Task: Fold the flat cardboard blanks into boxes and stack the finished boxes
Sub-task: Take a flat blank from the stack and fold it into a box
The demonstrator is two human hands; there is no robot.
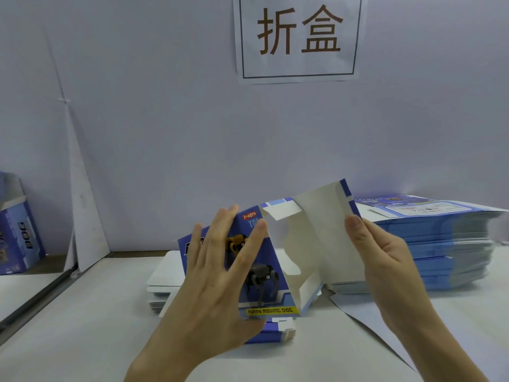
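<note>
The half-folded box [264, 271] is held above the middle of the table [82, 340]. Its long axis runs from the near edge up toward the back wall, with the printed dog panel facing left and the white inside facing right. The left hand [212, 282] spreads straight fingers on the printed panel, thumb tucked under its lower edge. The right hand [385, 260] pinches the white panel's edge. A tall stack of flat blanks [446, 244] sits toward the right edge, and a finished box [19, 238] stands at the left.

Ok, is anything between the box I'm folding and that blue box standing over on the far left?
Partly. A white triangular card stands at the wall between the half-folded box and the upright blue box, and a dark strip crosses the table there. In front of the card the way looks open.
</note>
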